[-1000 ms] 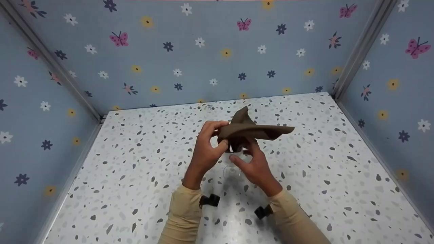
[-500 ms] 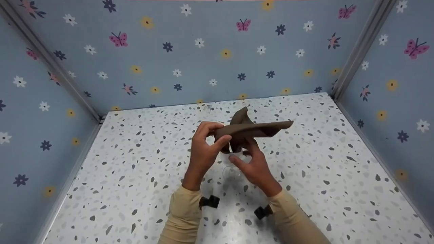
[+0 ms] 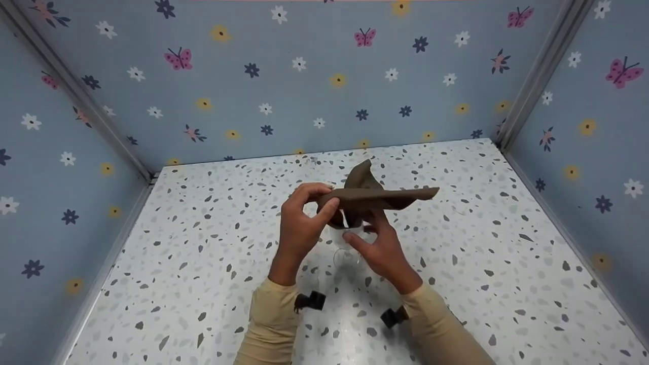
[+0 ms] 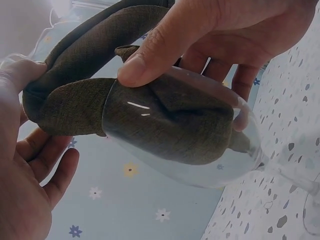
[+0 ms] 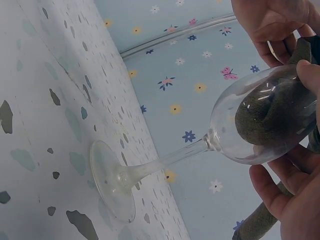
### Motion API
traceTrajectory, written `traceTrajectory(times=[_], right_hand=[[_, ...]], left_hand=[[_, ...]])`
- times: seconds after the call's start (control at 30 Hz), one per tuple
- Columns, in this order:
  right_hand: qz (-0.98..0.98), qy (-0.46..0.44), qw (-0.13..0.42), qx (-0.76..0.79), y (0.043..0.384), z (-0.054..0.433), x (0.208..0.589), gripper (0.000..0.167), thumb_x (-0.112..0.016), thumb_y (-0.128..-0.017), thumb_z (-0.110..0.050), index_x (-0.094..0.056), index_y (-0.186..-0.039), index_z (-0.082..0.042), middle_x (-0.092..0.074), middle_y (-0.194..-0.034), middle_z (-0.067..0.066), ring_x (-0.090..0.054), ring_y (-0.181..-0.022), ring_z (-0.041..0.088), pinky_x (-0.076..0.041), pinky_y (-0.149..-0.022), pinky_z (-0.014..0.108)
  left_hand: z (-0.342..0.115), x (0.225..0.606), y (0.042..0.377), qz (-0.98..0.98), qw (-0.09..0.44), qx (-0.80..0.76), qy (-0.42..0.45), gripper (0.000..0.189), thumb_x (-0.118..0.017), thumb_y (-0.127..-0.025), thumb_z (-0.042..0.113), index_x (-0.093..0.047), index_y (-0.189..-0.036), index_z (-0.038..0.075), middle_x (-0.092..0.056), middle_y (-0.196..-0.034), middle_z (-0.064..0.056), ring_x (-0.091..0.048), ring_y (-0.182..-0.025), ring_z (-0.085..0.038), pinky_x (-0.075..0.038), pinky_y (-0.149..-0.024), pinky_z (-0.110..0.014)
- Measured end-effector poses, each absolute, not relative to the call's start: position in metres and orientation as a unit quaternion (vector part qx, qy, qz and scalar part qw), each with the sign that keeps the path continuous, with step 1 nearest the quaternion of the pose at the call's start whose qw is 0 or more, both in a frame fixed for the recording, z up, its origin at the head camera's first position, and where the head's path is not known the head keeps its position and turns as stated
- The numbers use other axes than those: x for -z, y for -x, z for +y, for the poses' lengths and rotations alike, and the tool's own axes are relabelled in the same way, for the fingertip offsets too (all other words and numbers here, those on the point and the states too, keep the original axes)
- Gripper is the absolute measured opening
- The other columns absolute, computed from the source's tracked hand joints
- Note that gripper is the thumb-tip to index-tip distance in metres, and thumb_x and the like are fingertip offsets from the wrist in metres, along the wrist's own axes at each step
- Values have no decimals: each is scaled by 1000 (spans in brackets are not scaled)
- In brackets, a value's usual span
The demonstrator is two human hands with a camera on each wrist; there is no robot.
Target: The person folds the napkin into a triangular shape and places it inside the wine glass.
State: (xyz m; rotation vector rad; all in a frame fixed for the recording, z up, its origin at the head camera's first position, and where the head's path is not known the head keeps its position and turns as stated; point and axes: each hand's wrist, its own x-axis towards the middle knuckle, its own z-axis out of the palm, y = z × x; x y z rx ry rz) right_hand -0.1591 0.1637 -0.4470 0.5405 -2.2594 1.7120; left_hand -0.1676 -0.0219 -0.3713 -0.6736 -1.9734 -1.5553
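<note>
A clear wine glass (image 5: 225,122) stands on its round foot, as the right wrist view shows. The rolled end of a brown cloth napkin (image 3: 385,196) sits inside the bowl, and its wide folds flare out above the rim, one flap reaching right. My right hand (image 3: 383,248) grips the bowl near the rim, thumb in front and fingers behind. Higher up, my left hand (image 3: 299,223) pinches the left edge of the napkin between thumb and fingers. In the left wrist view the tucked cloth (image 4: 175,120) fills much of the bowl and stops short of its bottom.
Under the glass is a white speckled tabletop (image 3: 203,263). A blue wall (image 3: 304,91) with flowers and butterflies rises behind it, with side walls left and right. A dark wrist camera (image 3: 317,300) is strapped to the left sleeve, and another (image 3: 391,318) to the right.
My left hand has shifted slightly left, its thumb now higher on the cloth. The right flap of the napkin rose a little and dipped back. My right hand stays on the glass.
</note>
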Motion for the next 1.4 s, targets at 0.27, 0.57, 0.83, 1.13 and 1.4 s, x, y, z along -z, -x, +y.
traceTrajectory(times=[0.27, 0.57, 0.83, 1.13, 1.4], right_hand=[[-776, -193, 127, -587, 161, 167, 451, 72, -76, -92, -29, -38, -153, -23, -53, -142, -5, -53, -126, 12, -46, -93, 50], [-773, -191, 118, -593, 159, 167, 452, 67, -74, -93, -33, -42, -151, -25, -52, -144, -8, -51, -128, 15, -44, -93, 50], [-776, -199, 129, -584, 158, 166, 446, 68, -75, -92, -26, -41, -151, -18, -52, -143, 1, -53, -125, 17, -46, -93, 50], [-784, -190, 132, -576, 161, 168, 452, 67, -75, -92, -35, -42, -149, -23, -57, -136, -6, -54, -122, 12, -47, -93, 46], [-785, -190, 134, -574, 160, 168, 453, 64, -75, -92, -35, -43, -147, -25, -60, -131, -8, -55, -118, 14, -48, -94, 45]], left_hand=[[-31, 383, 174, -765, 252, 534, 258, 23, -68, -96, 21, -70, -119, 16, -63, -110, 2, -60, -99, -12, -48, -88, -38], [-36, 385, 173, -762, 212, 553, 261, 19, -67, -98, 24, -74, -115, 21, -63, -108, 4, -61, -99, -13, -49, -89, -39], [-38, 363, 158, -748, 198, 574, 266, 24, -78, -88, 12, -71, -110, 4, -65, -108, -7, -63, -100, -17, -49, -92, -38], [-34, 354, 153, -720, 211, 601, 277, 19, -77, -87, 1, -68, -103, -2, -64, -105, -12, -63, -98, -21, -50, -90, -40], [-32, 363, 157, -676, 212, 649, 278, 15, -70, -89, -5, -63, -102, -4, -62, -106, -14, -62, -99, -26, -50, -90, -41]])
